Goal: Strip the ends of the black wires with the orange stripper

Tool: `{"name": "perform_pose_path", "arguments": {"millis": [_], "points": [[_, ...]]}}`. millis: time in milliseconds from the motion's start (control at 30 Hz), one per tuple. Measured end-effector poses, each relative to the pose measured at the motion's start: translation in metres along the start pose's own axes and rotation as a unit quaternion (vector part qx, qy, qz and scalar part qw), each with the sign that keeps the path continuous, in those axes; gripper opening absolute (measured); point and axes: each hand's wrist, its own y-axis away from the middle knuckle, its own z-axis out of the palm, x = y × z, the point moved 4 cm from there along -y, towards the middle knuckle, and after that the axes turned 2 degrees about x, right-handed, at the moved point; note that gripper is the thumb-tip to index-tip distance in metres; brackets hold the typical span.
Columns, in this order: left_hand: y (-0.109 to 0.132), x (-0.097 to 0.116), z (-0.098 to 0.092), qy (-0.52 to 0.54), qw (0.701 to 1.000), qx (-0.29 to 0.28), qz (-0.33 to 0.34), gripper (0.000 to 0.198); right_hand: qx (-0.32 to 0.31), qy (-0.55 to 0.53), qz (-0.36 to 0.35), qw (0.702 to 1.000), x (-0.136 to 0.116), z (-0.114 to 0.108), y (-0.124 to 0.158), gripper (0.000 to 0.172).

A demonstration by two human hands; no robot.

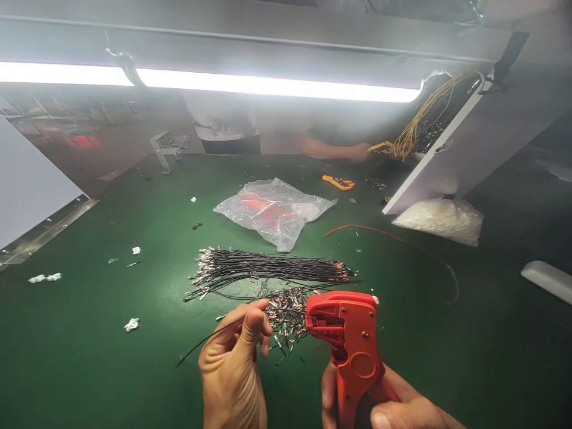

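Observation:
Between the thumb and fingers of my left hand (236, 357) is a thin black wire (201, 344). One end trails to the lower left; the other reaches into the jaws of a red wire stripper (357, 333). My right hand (402, 399) is wrapped round the stripper's handles, which stand upright. Just beyond both hands lies a heap of short black wire offcuts (288, 319) with copper-coloured bits. Behind the heap a bundle of black wires (272, 266) lies crosswise, with silvery ends on the left and copper-coloured ends on the right.
A clear plastic bag (281, 214) with something red inside lies farther back. Behind it are a yellow-orange hand tool (338, 182) and a bag of small white pieces (442, 220). A red wire (393, 234) curves at right. Across the table a person's forearm (335, 150) shows.

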Motion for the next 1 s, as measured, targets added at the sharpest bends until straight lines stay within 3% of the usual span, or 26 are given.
{"name": "perform_pose_path", "arguments": {"millis": [233,433,733,1000], "points": [[0.0,0.0,-0.004,-0.022,0.998,-0.012,0.066,0.04,0.019,0.016,0.01,1.0,-0.001,-0.002,0.0,0.043],[0.002,0.002,-0.003,-0.034,0.991,-0.067,0.107,0.03,0.04,0.033,0.015,0.999,0.002,-0.006,0.002,0.043],[0.005,0.0,-0.006,-0.096,0.981,-0.078,0.152,0.024,0.01,0.056,0.023,0.998,0.003,-0.008,-0.003,0.042],[0.013,0.008,0.0,-0.105,0.947,-0.105,0.284,0.015,-0.009,0.05,0.018,0.999,0.006,-0.006,-0.007,0.04]]}}
